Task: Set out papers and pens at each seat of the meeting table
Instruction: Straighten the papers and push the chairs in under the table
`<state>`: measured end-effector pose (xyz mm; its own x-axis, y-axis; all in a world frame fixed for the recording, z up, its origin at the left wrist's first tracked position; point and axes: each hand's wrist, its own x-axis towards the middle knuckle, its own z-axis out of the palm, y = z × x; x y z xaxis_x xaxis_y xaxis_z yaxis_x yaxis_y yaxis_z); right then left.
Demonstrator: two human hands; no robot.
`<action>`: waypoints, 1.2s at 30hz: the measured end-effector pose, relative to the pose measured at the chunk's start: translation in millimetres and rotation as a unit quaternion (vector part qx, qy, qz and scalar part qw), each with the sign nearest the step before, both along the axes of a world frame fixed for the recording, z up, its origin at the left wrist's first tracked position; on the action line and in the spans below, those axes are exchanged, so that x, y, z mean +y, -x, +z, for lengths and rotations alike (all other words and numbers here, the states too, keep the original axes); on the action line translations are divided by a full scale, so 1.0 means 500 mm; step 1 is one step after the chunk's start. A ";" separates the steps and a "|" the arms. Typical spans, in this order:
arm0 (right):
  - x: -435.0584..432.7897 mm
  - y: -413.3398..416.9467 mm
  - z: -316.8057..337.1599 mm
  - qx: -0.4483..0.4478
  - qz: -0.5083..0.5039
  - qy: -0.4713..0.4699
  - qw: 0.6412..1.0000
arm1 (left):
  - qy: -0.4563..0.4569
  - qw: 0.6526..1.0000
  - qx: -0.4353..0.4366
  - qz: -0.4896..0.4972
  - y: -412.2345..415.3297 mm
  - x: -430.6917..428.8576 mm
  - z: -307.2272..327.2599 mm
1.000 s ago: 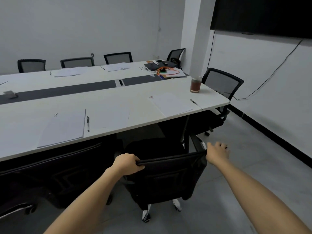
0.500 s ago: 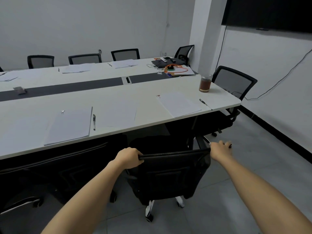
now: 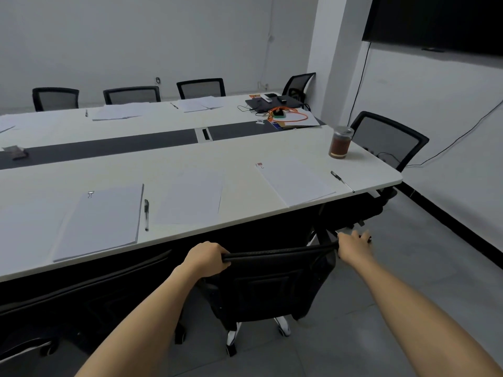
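Both hands were on the black mesh chair (image 3: 272,281), which stood tucked in at the near side of the table (image 3: 190,161). The left grip (image 3: 206,258) was wrapped round the top edge of the chair back nr its left corner, fingers curled over it. The right grip (image 3: 353,247) sat on the right corner, fingers hooked over the far side, so it held the chair too, tho less tightly curled.

Papers & pens all lay on the table, none in hand. A clipped stack (image 3: 100,221) lay left of the chair w/ a pen (image 3: 146,214) just beside its right edge. A loose sheet (image 3: 190,200) lay next to that, straight ahead. A 2nd clipped stack (image 3: 296,180) lay further right, and a 2nd pen (image 3: 342,181) lay apart from it nr the table's end.

Across the table lay far papers (image 3: 117,112), more by the next seat. A jar (image 3: 340,142) of brown liquid stood nr the right-end corner — beyond it a laptop (image 3: 272,103) & an orange cable (image 3: 291,117). An end chair (image 3: 389,140) stood at the table's right end.
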<state>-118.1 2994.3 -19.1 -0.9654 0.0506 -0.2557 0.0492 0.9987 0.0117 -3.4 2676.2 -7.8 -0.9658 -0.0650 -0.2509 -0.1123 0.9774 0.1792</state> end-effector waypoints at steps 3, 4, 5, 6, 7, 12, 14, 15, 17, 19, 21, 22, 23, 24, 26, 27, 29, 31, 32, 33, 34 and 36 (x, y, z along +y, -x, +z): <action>-0.014 0.036 -0.003 0.002 0.002 0.004 1.000 | -0.004 1.000 -0.003 0.000 0.035 -0.014 -0.002; -0.017 0.048 -0.004 0.003 0.004 0.004 1.000 | -0.004 1.000 -0.007 -0.002 0.046 -0.019 -0.001; -0.020 0.061 -0.006 -0.001 0.005 0.004 1.000 | -0.006 1.000 -0.011 -0.003 0.059 -0.024 -0.002; -0.022 0.070 -0.007 -0.001 0.007 0.004 1.000 | -0.007 1.000 -0.017 -0.002 0.067 -0.027 -0.002; -0.025 0.080 -0.008 0.000 0.011 0.003 1.000 | -0.010 1.000 -0.018 0.001 0.075 -0.030 -0.003; -0.024 0.120 -0.007 0.000 0.017 0.012 1.000 | -0.013 1.000 -0.017 0.010 0.102 -0.024 -0.007; -0.020 0.137 -0.006 -0.009 0.021 0.023 0.999 | -0.015 1.000 -0.015 0.017 0.106 -0.016 -0.006; -0.019 0.144 -0.006 -0.016 0.023 0.028 0.999 | -0.016 1.000 -0.015 0.020 0.109 -0.013 -0.006; -0.017 0.158 -0.005 -0.022 0.032 0.024 0.999 | -0.018 0.999 -0.011 0.030 0.113 -0.004 -0.006; -0.014 0.174 -0.003 -0.026 0.046 0.004 0.999 | -0.017 0.999 -0.007 0.046 0.119 0.008 -0.007; -0.007 0.198 -0.001 -0.022 0.062 -0.007 0.998 | -0.018 0.998 -0.001 0.063 0.130 0.022 -0.011; -0.004 0.208 0.001 -0.023 0.068 -0.009 0.997 | -0.017 0.997 0.000 0.070 0.134 0.027 -0.013; -0.001 0.222 0.001 -0.022 0.078 -0.012 0.997 | -0.014 0.997 0.000 0.079 0.139 0.032 -0.013; 0.000 0.230 0.000 -0.022 0.087 -0.017 0.996 | -0.012 0.996 -0.002 0.086 0.142 0.034 -0.013; 0.003 0.251 0.001 -0.016 0.106 -0.033 0.994 | -0.008 0.995 -0.007 0.097 0.153 0.044 -0.010; 0.003 0.259 0.003 -0.019 0.115 -0.049 0.992 | -0.004 0.995 -0.010 0.099 0.156 0.047 -0.006; 0.003 0.277 0.019 -0.050 0.150 -0.102 0.982 | -0.008 0.994 -0.023 0.105 0.156 0.054 0.001; 0.006 0.297 0.045 -0.112 0.195 -0.133 0.965 | -0.044 0.991 -0.050 0.114 0.154 0.051 0.007; 0.009 0.306 0.058 -0.150 0.216 -0.118 0.958 | -0.076 0.988 -0.061 0.121 0.152 0.046 0.009; 0.012 0.319 0.070 -0.187 0.234 -0.087 0.950 | -0.119 0.982 -0.066 0.134 0.152 0.042 0.011; 0.017 0.328 0.082 -0.217 0.253 -0.050 0.942 | -0.170 0.971 -0.060 0.155 0.154 0.039 0.012; 0.023 0.342 0.099 -0.258 0.276 0.009 0.926 | -0.238 0.950 -0.034 0.201 0.165 0.033 0.009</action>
<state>-288.9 3006.0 30.5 -0.5929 -0.4225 -0.6856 -0.4755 0.8708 -0.1254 -86.0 2692.5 -3.5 -0.8678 -0.2890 -0.4043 -0.4859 0.6638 0.5685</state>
